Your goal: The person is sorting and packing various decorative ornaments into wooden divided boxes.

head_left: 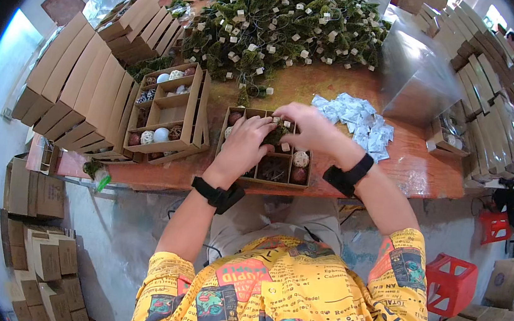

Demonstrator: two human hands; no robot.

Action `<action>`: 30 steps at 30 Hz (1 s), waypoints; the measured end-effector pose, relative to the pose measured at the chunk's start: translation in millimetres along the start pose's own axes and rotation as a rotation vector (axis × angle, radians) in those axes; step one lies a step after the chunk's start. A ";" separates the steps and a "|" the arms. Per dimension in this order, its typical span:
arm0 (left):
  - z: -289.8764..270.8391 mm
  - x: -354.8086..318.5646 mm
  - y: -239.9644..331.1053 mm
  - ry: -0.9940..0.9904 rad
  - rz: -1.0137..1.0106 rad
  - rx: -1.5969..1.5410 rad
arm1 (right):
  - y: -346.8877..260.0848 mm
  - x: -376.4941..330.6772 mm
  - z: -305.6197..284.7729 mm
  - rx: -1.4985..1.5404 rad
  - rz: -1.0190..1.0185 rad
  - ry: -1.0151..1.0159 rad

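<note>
A divided cardboard box point(310, 178) lies in front of me at the table's near edge. Its compartments hold brown and white decorative balls point(301, 159) along the sides, and something dark brown sits in the lower middle one. Over the central compartments, my left hand point(245, 143) reaches in from the left, fingers bent against a green mossy ornament point(277, 134) with small pale tags. From the right, my right hand point(312, 129) curls its fingers round the same mossy piece. The hands partly cover the ornament and the compartments below it.
Left of the box stand stacked divided boxes point(188, 105) with balls in the top one, and a row of cardboard boxes point(81, 86). A big heap of tagged mossy ornaments point(285, 21) covers the far table. Small white packets point(356, 121) and a clear plastic-wrapped block point(419, 74) lie right.
</note>
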State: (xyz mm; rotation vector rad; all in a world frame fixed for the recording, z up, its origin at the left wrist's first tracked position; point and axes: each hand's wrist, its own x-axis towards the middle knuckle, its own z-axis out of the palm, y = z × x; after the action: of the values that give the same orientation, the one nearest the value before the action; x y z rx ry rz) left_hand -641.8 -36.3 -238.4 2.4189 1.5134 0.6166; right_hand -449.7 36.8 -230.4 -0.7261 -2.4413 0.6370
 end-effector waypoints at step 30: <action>14.6 -7.7 15.0 0.112 0.165 0.070 | 101.4 -18.5 -71.4 0.019 0.447 0.195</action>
State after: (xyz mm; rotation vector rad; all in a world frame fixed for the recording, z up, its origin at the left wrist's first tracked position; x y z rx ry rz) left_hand -626.0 -49.4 -247.1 2.6221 1.4078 0.7551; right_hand -357.9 121.9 -238.9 -1.2802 -2.1030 0.7137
